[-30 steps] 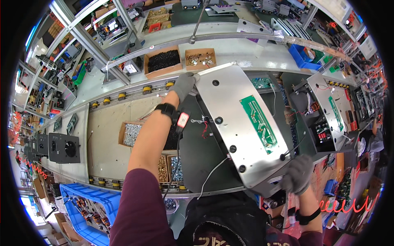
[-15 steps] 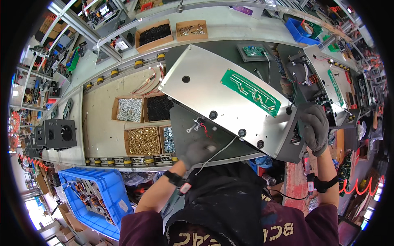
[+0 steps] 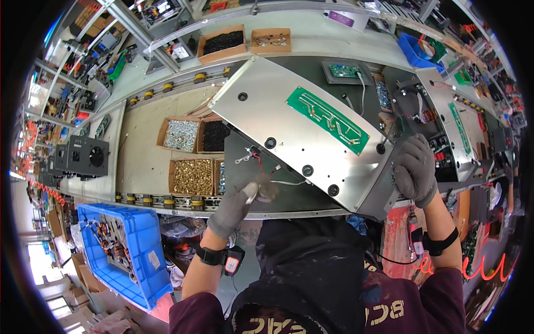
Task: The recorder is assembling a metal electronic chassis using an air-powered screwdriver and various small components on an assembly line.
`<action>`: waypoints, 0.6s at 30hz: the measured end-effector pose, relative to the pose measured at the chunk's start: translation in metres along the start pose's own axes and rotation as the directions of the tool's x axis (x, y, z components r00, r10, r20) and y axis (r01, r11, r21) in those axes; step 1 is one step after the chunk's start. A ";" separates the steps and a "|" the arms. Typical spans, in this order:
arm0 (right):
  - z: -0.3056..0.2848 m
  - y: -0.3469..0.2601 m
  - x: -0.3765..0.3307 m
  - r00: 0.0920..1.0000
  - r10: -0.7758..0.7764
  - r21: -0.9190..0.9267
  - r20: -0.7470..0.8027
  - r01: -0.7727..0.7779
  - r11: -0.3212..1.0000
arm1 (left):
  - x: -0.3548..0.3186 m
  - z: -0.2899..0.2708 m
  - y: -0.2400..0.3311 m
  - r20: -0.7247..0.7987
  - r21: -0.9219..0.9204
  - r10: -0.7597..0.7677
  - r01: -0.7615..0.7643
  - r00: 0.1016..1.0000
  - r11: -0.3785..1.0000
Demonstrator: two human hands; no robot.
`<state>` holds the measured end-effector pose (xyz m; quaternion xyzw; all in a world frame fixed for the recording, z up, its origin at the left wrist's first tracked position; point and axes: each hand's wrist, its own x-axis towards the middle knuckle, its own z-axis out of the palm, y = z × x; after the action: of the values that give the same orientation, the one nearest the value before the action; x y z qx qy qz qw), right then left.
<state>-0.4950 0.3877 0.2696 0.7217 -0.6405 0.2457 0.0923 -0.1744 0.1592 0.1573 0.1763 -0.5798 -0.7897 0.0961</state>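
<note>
- The metal panel [image 3: 278, 122] lies slanted across the dark mat [image 3: 300, 205], in front of the person, its upper left corner pointing away toward the far side of the bench
- Left hand [image 3: 236, 207], gloved: fingers curled nearly closed, apparently pinching the white cable [image 3: 290, 183] that runs out from under the panel's near edge; blur hides the exact pinch
- Right hand [image 3: 414, 167], gloved: fingers bent in a loose fist against the dark end plate [image 3: 378, 195] at the panel's right end; I cannot tell whether they grip it or only rest there
- Handling, as I judge it: the panel looks stiff and fairly heavy for 1 hand, with a smooth face likely to slide under gloves
- The green circuit board [image 3: 328, 119] on its face seems the fragile part, so hold should be taken at the bare long edges or the end plate
- The cable looks soft and light; best held close to its end, without tugging
- The ring terminals [image 3: 243, 159] and red wires [image 3: 260, 162] lie near the left fingers and could snag
- Against 0.5 s ago: the cable hung down past the left hand, and now it runs nearly level to the fingers; the panel keeps much the same slant
- Against 1 s ago: the left hand was up at the panel's far corner and is now well apart from it
</note>
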 end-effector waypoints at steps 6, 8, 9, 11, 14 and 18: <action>0.006 -0.007 -0.019 0.995 0.020 0.026 -0.094 -0.018 1.000 | 0.063 0.022 -0.021 -0.460 -0.081 -0.119 0.092 0.880 0.992; 0.003 -0.021 -0.028 0.995 0.024 0.025 -0.098 -0.021 0.999 | 0.095 0.023 -0.027 -0.493 0.036 0.010 0.009 0.870 0.999; 0.003 -0.030 -0.033 0.991 0.084 0.002 -0.105 -0.084 0.996 | 0.111 0.016 -0.039 -0.512 0.114 0.058 0.001 0.857 0.993; 0.003 -0.043 -0.034 0.981 0.162 -0.021 -0.106 -0.165 0.986 | 0.135 0.010 -0.031 -0.442 0.179 0.151 -0.078 0.884 0.981; 0.007 -0.044 -0.023 0.963 0.253 -0.032 -0.095 -0.257 0.966 | 0.154 -0.007 -0.038 -0.444 0.285 0.089 0.046 0.892 0.957; -0.005 -0.045 -0.048 0.870 0.468 0.080 -0.154 -0.461 0.884 | 0.131 -0.013 -0.060 -0.511 0.174 0.001 0.103 0.859 0.979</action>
<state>-0.4556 0.4394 0.2598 0.5251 -0.7797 0.3339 0.0698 -0.2869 0.1192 0.0743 0.4023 -0.6036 -0.6566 0.2068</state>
